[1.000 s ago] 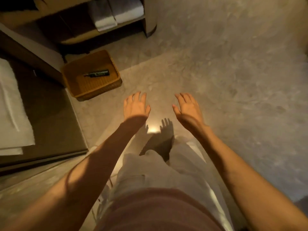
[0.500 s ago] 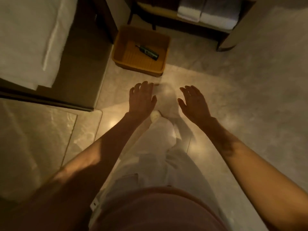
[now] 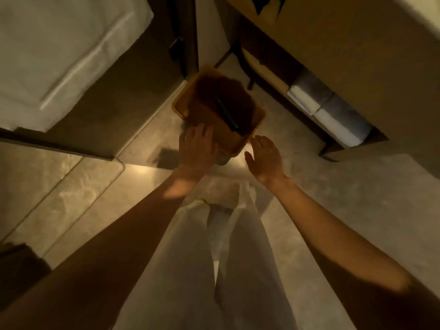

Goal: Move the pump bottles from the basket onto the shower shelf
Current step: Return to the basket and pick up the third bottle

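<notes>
An orange-brown woven basket stands on the floor straight ahead, its inside in shadow. One dark pump bottle lies flat in it, slanted. My left hand hovers over the basket's near left corner, fingers spread, holding nothing. My right hand is just off the basket's near right corner, also empty with fingers apart. The view is blurred by motion. No shower shelf can be made out.
A white towel lies on a dark surface at the upper left. A low shelf with folded towels runs along the right, under a counter. My legs in light trousers fill the lower middle. A glossy stone step lies at left.
I have stepped closer to the basket and the view has turned. Both hands have reached forward to its near edge; the bottle still lies inside.
</notes>
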A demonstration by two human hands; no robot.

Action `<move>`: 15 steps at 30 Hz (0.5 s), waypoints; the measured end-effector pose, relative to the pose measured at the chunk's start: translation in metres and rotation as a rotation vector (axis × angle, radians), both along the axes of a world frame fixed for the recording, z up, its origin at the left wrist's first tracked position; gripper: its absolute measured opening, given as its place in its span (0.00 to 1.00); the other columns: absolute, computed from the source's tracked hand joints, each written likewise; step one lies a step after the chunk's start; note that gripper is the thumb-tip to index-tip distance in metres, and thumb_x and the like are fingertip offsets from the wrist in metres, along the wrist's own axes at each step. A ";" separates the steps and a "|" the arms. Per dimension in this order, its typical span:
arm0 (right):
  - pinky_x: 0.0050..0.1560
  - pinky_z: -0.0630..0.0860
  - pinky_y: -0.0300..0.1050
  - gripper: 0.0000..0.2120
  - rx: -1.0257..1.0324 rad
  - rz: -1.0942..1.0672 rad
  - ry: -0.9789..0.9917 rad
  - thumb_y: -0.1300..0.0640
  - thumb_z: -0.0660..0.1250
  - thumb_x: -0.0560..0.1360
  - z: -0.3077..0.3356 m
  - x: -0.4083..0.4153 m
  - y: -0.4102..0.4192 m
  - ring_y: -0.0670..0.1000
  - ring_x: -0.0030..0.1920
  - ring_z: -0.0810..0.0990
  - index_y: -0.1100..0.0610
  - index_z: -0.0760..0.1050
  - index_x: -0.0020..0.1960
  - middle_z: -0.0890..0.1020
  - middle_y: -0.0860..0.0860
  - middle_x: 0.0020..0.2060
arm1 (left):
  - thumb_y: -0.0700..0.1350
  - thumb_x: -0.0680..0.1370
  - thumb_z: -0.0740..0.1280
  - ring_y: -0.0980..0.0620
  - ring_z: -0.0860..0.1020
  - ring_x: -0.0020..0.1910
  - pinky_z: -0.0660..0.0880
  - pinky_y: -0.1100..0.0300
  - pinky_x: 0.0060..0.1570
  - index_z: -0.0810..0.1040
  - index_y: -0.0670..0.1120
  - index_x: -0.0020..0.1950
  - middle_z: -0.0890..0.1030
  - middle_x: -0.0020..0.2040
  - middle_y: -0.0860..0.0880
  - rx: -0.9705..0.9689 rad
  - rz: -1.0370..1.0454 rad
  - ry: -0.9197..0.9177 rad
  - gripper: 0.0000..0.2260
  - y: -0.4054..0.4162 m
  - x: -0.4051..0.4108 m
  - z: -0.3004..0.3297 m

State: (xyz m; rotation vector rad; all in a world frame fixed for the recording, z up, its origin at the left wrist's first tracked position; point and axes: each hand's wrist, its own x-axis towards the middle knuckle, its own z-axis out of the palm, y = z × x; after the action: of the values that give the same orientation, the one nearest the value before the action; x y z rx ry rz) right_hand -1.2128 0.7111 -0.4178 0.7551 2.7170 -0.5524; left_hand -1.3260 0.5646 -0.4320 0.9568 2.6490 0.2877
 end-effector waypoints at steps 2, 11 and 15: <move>0.67 0.65 0.51 0.20 0.004 0.083 -0.001 0.56 0.59 0.78 -0.019 -0.025 0.026 0.58 0.67 0.69 0.60 0.66 0.69 0.73 0.59 0.66 | 0.53 0.77 0.53 0.39 0.68 0.67 0.65 0.44 0.64 0.66 0.44 0.70 0.69 0.69 0.42 -0.031 0.074 -0.026 0.23 0.023 -0.016 -0.014; 0.70 0.61 0.49 0.21 -0.076 0.308 -0.101 0.55 0.58 0.79 -0.133 -0.109 0.129 0.58 0.68 0.66 0.61 0.63 0.70 0.71 0.60 0.67 | 0.51 0.74 0.58 0.37 0.79 0.52 0.75 0.46 0.52 0.76 0.41 0.59 0.81 0.54 0.40 -0.029 0.309 0.023 0.20 0.103 -0.052 -0.122; 0.73 0.54 0.47 0.22 -0.061 0.347 -0.118 0.55 0.57 0.80 -0.196 -0.127 0.162 0.57 0.72 0.61 0.61 0.62 0.72 0.66 0.59 0.71 | 0.49 0.75 0.63 0.37 0.74 0.59 0.71 0.44 0.58 0.72 0.41 0.65 0.77 0.60 0.39 -0.023 0.361 -0.043 0.21 0.135 -0.064 -0.192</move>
State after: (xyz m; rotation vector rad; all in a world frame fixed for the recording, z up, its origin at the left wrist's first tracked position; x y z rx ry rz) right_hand -1.3402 0.8726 -0.6143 0.2800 2.6239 -0.4890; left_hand -1.3901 0.6998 -0.6243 0.4542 2.7663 0.3522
